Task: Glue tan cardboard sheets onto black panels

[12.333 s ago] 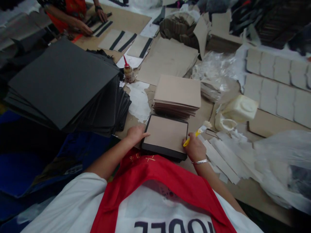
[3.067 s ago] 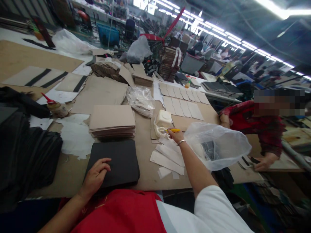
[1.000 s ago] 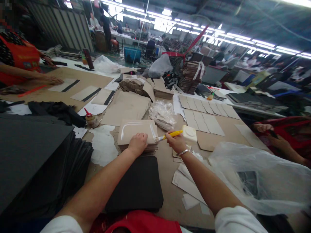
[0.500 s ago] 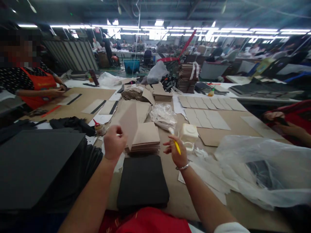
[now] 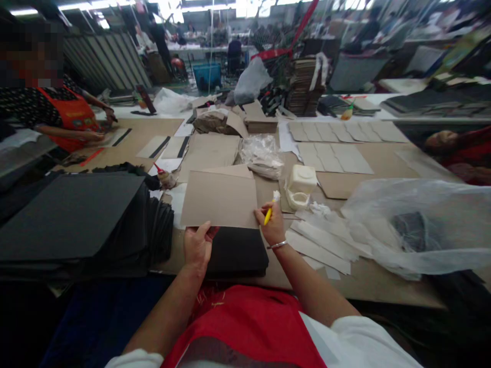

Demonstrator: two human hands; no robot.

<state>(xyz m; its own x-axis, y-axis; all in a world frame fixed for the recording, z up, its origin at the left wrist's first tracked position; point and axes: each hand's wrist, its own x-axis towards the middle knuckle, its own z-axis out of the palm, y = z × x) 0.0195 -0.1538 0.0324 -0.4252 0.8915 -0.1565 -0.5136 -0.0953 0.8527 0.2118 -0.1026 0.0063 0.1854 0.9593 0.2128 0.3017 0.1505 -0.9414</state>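
A grey-brown cardboard sheet [image 5: 220,199] lies tilted over the stacks in front of me. Its near left edge is pinched between the thumb and fingers of my left hand [image 5: 199,245]. My right hand [image 5: 273,225] grips a yellow-handled brush [image 5: 268,215] with a whitish tip, and its fingertips touch the sheet's right edge. Partly covered by the sheet is a stack of black sheets [image 5: 240,253] close to my body. Behind the held sheet, more cardboard pieces [image 5: 233,171] show at the top of a stack.
To the left rises a large stack of black sheets [image 5: 72,214]. A red-tipped glue bottle [image 5: 166,179] stands beyond it. At right are a cream plastic container [image 5: 302,179], paper strips [image 5: 318,245] and a clear plastic bag [image 5: 433,225]. Co-workers sit left [image 5: 76,115] and right [image 5: 466,148].
My left hand has come down and nearer with the cardboard sheet, which has swung from upright to nearly flat. My right hand has moved left to its edge, brush still held. The view has tilted down.
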